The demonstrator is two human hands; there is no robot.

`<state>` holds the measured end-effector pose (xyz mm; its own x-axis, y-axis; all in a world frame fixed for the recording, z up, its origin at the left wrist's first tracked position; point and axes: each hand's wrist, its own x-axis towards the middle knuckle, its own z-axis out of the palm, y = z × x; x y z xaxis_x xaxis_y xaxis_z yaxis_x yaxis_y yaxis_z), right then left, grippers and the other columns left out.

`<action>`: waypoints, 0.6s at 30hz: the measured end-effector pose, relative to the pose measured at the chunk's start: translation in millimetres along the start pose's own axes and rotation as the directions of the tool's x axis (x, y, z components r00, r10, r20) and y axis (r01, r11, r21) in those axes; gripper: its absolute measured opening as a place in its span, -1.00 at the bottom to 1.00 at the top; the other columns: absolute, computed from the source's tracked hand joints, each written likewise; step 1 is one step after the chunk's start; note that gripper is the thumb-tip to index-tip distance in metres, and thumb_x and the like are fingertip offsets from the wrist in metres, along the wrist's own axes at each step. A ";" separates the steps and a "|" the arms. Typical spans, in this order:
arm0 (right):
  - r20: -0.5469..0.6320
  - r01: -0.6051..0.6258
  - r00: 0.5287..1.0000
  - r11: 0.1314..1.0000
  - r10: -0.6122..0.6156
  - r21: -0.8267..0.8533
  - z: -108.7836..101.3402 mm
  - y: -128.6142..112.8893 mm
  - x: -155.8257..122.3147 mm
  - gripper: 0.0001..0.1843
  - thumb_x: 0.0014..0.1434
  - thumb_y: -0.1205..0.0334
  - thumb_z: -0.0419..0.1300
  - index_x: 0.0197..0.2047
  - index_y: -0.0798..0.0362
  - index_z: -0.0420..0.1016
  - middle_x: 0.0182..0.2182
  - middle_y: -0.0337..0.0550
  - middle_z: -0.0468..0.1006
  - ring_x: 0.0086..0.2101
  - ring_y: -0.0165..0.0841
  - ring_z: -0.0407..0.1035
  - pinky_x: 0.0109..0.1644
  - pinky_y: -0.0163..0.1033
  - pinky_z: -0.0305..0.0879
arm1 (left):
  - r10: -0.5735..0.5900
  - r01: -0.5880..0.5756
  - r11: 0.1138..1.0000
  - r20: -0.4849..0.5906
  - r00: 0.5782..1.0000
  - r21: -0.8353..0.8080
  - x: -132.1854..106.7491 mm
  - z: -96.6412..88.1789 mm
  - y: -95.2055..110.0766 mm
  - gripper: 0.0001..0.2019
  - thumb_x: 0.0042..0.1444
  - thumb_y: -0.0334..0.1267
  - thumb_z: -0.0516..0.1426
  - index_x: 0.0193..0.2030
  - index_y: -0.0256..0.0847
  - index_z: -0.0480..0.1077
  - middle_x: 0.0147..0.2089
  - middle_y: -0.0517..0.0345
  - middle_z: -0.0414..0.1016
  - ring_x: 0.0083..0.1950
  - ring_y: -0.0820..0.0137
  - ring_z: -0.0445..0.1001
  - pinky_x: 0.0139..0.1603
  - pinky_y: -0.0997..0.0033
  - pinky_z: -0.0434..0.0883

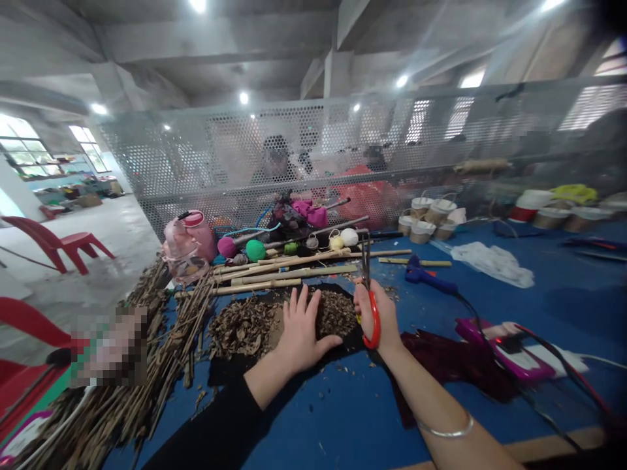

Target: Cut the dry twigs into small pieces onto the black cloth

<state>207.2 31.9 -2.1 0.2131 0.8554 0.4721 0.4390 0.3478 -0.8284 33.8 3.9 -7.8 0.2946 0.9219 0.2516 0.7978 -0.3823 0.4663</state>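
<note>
Scissors [366,277], red-looped steel — likely stiff, light; best held by loops. Right hand [385,314]: fingers curled round them; left hand [302,328]: fingers spread, gripping nothing, on brittle-looking brown dried scraps [241,328].

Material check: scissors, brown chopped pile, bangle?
Scissors: blades probably metal, being slim, grey and straight-edged; handle likely plastic, bright red-orange with a smooth, slightly glossy look.
Brown chopped pile: looks like dried plant matter, matte, in irregular curled flakes.
Bangle: likely metal, polished, silvery with bright highlights; solid or plated, can't tell.
</note>
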 end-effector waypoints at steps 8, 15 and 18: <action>0.083 0.013 0.996 1.000 -0.013 0.002 3.3 -5.5 -5.9 -0.61 0.19 -0.08 -0.03 -0.13 0.05 0.34 -0.60 -0.30 0.35 -0.60 -0.43 0.25 -0.48 -0.34 0.24 | 0.004 -0.039 0.988 -0.225 0.974 -0.151 -31.6 -17.3 -24.6 -0.61 0.15 -0.17 0.01 0.11 -0.19 0.24 0.27 -0.09 0.13 0.36 0.16 -0.09 0.26 -0.03 0.08; 0.108 0.054 0.993 0.998 -0.052 -0.017 2.2 -5.7 -5.0 -0.61 0.19 -0.07 -0.03 -0.15 0.06 0.34 -0.59 -0.29 0.37 -0.59 -0.42 0.27 -0.46 -0.33 0.23 | 0.029 -0.069 0.980 -0.207 0.978 -0.188 -36.4 -20.9 -26.5 -0.70 0.16 -0.24 -0.01 0.02 -0.19 0.31 0.08 -0.06 0.37 0.18 0.27 0.25 0.22 0.10 0.19; 0.113 0.070 0.991 0.997 -0.067 -0.030 2.0 -6.7 -5.3 -0.62 0.19 -0.07 -0.03 -0.14 0.06 0.34 -0.60 -0.31 0.35 -0.60 -0.42 0.26 -0.47 -0.34 0.22 | 0.041 -0.069 0.979 -0.149 0.988 -0.191 -38.5 -19.9 -23.8 -0.66 0.15 -0.24 0.01 0.07 -0.20 0.29 0.15 -0.07 0.30 0.21 0.27 0.22 0.23 0.12 0.18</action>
<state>201.4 25.8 0.3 0.0837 0.8681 0.4892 0.4790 0.3955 -0.7837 -7.0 -23.7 -11.7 0.2457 0.8858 0.3937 0.6599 -0.4504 0.6014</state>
